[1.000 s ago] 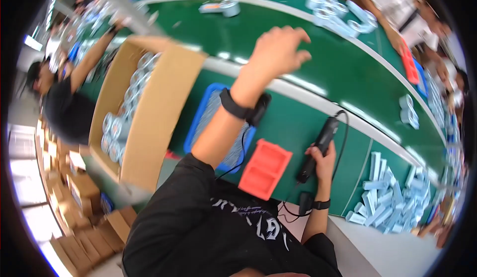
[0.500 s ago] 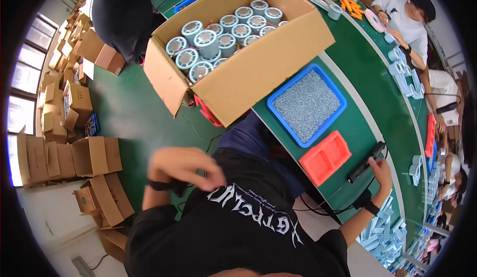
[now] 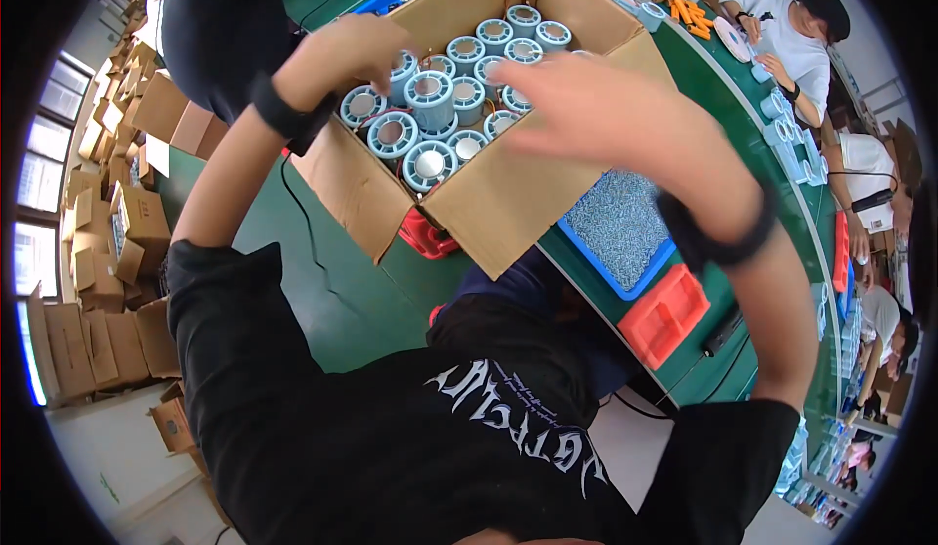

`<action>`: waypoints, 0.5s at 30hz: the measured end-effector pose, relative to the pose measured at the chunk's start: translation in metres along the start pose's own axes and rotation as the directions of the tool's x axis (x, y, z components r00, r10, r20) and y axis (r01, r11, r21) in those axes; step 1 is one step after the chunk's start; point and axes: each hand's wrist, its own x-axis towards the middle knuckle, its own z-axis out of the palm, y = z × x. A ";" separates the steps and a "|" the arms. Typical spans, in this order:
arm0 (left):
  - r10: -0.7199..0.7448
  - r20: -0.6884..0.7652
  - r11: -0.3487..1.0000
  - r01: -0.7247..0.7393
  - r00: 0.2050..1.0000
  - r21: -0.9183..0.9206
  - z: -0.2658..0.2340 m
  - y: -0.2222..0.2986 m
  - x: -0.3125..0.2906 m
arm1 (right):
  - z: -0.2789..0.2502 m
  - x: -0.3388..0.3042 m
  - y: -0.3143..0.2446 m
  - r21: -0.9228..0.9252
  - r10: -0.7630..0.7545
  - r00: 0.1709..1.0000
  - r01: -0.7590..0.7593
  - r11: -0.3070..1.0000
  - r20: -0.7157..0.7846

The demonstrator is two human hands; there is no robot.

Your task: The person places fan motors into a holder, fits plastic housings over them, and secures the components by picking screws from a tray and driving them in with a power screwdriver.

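Note:
A large cardboard box (image 3: 547, 188) stands at the bench edge, filled with several pale-blue cylindrical motor-like parts (image 3: 430, 100) with round silver centres. One of these cylinders rests higher than the others near the middle. Over the box's left side reaches my left hand (image 3: 357, 48), fingers bent and apart, close to the cylinders with nothing visible in it. My right hand (image 3: 606, 110), blurred by motion, hovers above the box's right wall with fingers stretched out and no object seen. A black electric screwdriver (image 3: 724, 332) lies on the bench beyond my right forearm.
A blue tray of small metal screws (image 3: 620, 227) and a red two-part bin (image 3: 664, 316) sit on the green bench right of the box. Cardboard boxes (image 3: 137, 222) pile up at left. A person in dark clothes (image 3: 220, 32) stands far left; others work along the right.
My right hand has left the black screwdriver on the bench and swung up over the box. My left hand has risen from beside my shirt to the box's left side.

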 end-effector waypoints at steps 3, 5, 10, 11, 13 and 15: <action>-0.209 0.245 0.977 0.192 0.947 0.090 -0.009 0.029 0.022 | 0.037 0.078 0.010 -0.013 0.080 0.991 -0.079 0.997 0.107; -0.189 0.228 0.981 0.175 0.955 0.079 0.002 0.024 0.025 | 0.054 0.103 0.011 0.011 0.090 0.990 -0.091 0.996 0.108; -0.243 0.241 0.963 0.204 0.940 0.174 0.026 0.007 0.026 | 0.065 0.136 -0.002 0.015 0.050 0.961 -0.056 0.998 0.270; -0.266 0.263 0.952 0.209 0.928 0.224 0.026 0.008 0.030 | 0.066 0.137 -0.001 0.014 0.027 0.958 -0.032 0.999 0.284; -0.216 0.248 0.966 0.171 0.944 0.192 0.019 0.008 0.032 | 0.059 0.130 0.000 0.015 0.009 0.955 -0.014 1.000 0.297; -0.121 0.217 0.987 0.093 0.969 0.133 0.008 0.008 0.035 | 0.036 0.114 0.010 -0.061 0.040 0.957 -0.024 0.998 0.287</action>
